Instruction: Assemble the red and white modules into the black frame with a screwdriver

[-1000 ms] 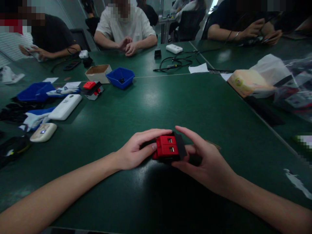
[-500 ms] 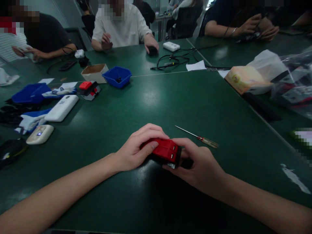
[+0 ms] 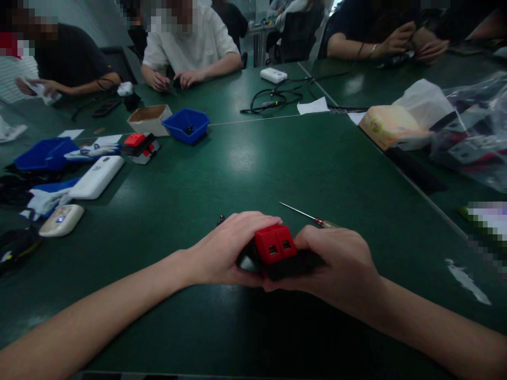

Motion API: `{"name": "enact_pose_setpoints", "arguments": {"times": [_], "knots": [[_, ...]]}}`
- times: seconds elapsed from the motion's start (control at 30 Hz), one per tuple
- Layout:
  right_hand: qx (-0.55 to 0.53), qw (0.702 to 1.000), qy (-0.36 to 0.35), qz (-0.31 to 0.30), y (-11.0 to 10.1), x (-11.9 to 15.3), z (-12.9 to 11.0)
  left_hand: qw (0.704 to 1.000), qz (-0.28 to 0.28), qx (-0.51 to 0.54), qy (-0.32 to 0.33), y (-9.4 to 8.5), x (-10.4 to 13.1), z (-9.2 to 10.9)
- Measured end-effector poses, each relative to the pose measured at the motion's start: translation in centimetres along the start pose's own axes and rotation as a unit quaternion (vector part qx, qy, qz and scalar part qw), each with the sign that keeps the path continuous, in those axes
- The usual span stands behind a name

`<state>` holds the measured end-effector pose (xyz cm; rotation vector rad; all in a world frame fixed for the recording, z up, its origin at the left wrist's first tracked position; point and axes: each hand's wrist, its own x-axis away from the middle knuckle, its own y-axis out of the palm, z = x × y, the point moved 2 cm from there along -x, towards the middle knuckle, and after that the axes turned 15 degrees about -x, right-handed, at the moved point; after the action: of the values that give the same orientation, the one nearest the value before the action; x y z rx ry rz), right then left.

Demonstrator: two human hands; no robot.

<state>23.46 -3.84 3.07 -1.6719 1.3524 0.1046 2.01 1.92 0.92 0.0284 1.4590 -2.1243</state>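
Both hands grip a red and black plastic device (image 3: 275,244) just above the table. Two USB-like ports show in its red end, which faces me. My left hand (image 3: 232,248) wraps its left side, fingers over the top and thumb below. My right hand (image 3: 336,258) clasps the right side, with fingers partly hidden behind and under the dark lower part. A screwdriver (image 3: 304,214) with a thin metal shaft lies just beyond my right hand, its handle partly covered by that hand. A small dark piece (image 3: 221,218) shows behind my left hand, too little to name.
At the left lie a white power bank (image 3: 97,177), a cream rounded device (image 3: 62,220), gloves (image 3: 49,198) and a similar red and grey device (image 3: 139,146). Farther back stand a blue bin (image 3: 186,126) and a cardboard box (image 3: 148,120). Plastic bags (image 3: 475,126) lie right. Several people sit around.
The device has turned so its port end faces me, and my left thumb has moved from its top to below. The person across has brought both hands together.
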Motion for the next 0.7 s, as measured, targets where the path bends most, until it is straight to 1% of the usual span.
{"name": "enact_pose_setpoints", "arguments": {"times": [0.1,0.27,0.33,0.47,0.53,0.63,0.7], "knots": [[-0.012,0.999,-0.03,0.005,0.0,-0.2,-0.4,1.0,-0.024,-0.006,-0.014,0.0,-0.2,0.3],[-0.039,0.999,-0.034,-0.003,0.0,-0.3,-0.5,0.999,-0.01,-0.021,-0.028,0.0,-0.1,0.5],[-0.053,0.998,-0.011,-0.007,0.0,-0.3,-0.3,0.999,-0.001,-0.027,-0.032,0.0,0.0,0.5],[-0.097,0.993,0.063,-0.016,0.0,-0.1,0.3,0.998,0.017,-0.034,-0.042,0.2,-0.1,0.4],[-0.111,0.991,0.066,-0.022,0.0,0.0,0.5,0.998,0.019,-0.035,-0.047,0.2,-0.2,0.3],[-0.129,0.99,0.054,-0.026,0.1,0.1,0.6,0.998,0.025,-0.032,-0.049,0.3,-0.3,0.4],[-0.146,0.987,0.067,-0.026,0.2,0.2,0.7,0.998,0.033,-0.027,-0.051,0.3,-0.3,0.4]]}}
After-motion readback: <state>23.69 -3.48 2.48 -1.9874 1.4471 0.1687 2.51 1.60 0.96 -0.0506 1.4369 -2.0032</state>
